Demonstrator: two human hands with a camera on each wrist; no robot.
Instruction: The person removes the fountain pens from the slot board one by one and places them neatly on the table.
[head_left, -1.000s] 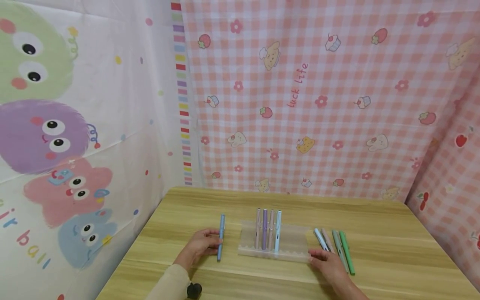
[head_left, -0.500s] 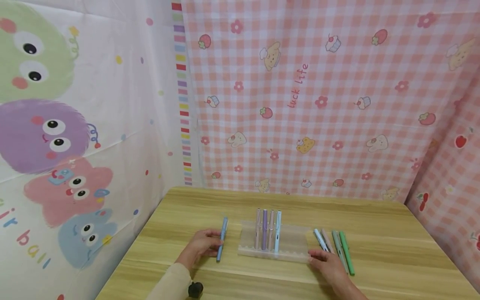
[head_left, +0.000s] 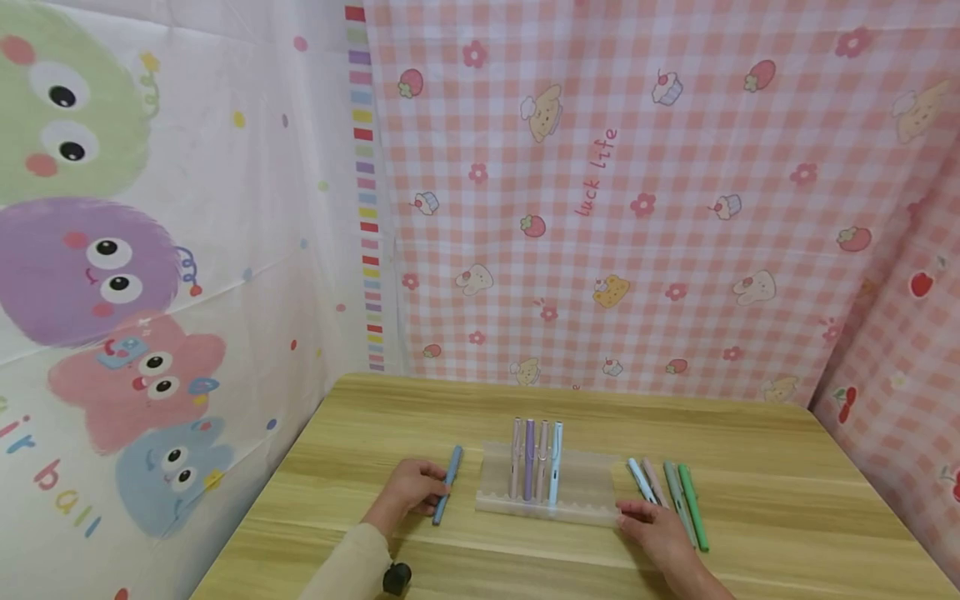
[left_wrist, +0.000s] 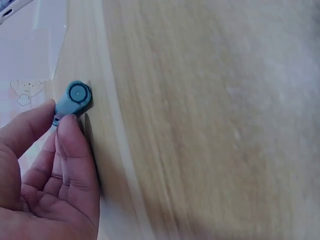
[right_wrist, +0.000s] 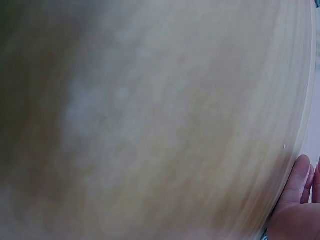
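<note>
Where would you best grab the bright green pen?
Probably around the middle of the green pen, from above and its right: it lies flat, outermost of its group, with a grey-green pen close along its left and table showing on its right.

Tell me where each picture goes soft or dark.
Head view: fairly evenly lit, the middle pens distinct. Left wrist view: the held pen and left hand are fairly clear, the table blurs toward the right, a shadow beside the hand. Right wrist view: the table is mostly smeared and dark at left; the right hand is clearer.
</note>
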